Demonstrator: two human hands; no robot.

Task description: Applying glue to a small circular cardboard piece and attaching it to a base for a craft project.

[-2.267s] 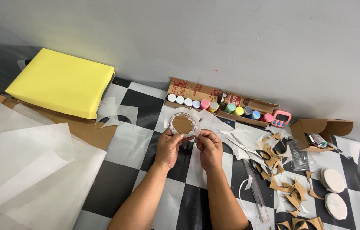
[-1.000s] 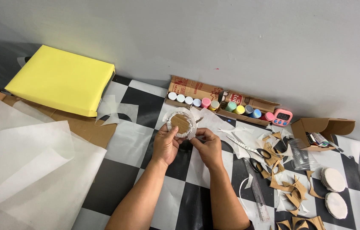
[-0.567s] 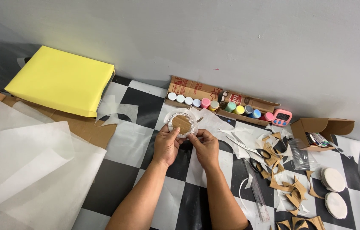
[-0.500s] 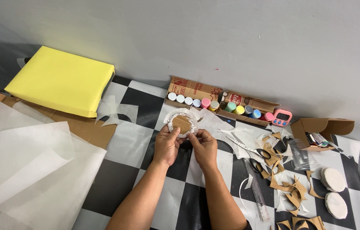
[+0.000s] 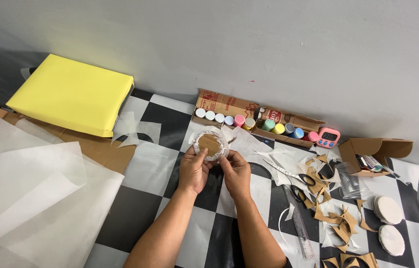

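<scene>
Both hands work at the middle of the checkered surface (image 5: pixel 160 173). The left hand (image 5: pixel 193 170) and the right hand (image 5: pixel 236 172) together hold a round brown cardboard disc (image 5: pixel 210 145), their fingertips closed on its lower rim, where white tissue paper is folded over the edge. The disc sits just above the surface, near the row of small paint pots (image 5: pixel 249 123) in their long cardboard tray. Judged from the frame, the tissue wrap appears folded most of the way round the rim; whether it is secured cannot be told. Two white-covered discs (image 5: pixel 389 223) lie finished at the right, so part of the batch appears done. Scissors (image 5: pixel 294 183), a ruler (image 5: pixel 299 223) and cardboard offcuts (image 5: pixel 333 218) lie just right of the hands.
</scene>
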